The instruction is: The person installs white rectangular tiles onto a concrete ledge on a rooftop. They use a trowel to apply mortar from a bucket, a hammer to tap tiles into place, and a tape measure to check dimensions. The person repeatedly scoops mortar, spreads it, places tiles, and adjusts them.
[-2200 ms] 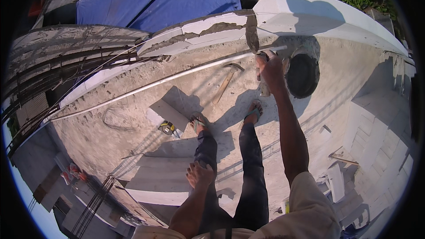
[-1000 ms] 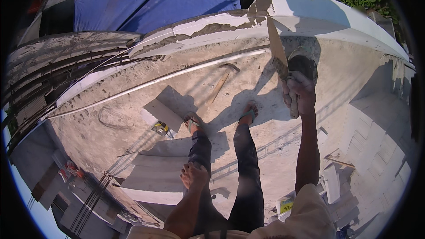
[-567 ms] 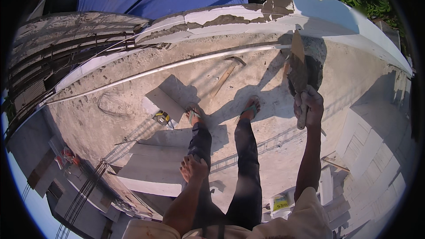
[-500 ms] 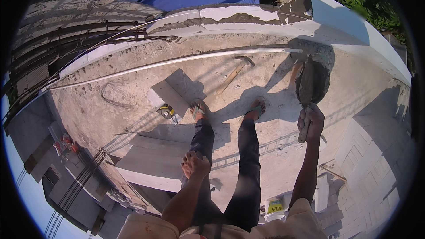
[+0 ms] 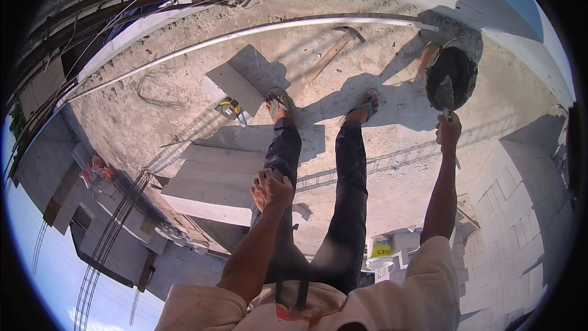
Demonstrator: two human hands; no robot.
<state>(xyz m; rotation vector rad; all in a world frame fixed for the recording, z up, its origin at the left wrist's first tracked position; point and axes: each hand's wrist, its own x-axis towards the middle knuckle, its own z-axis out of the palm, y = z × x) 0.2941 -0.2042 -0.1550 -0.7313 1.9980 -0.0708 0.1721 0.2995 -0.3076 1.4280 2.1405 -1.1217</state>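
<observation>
Right hand [image 5: 449, 127] closed round trowel [image 5: 446, 93], at 2 o'clock in view; blade at mouth of bucket [image 5: 470, 76]. Left hand [image 5: 271, 190] curled on left leg [image 5: 283, 147]. Hammer [image 5: 327, 59] on floor [image 5: 392, 187], 1 o'clock; tape measure [image 5: 229, 108], 10 o'clock.

a trowel [image 5: 446, 93] points over the black bucket [image 5: 454, 66].
</observation>
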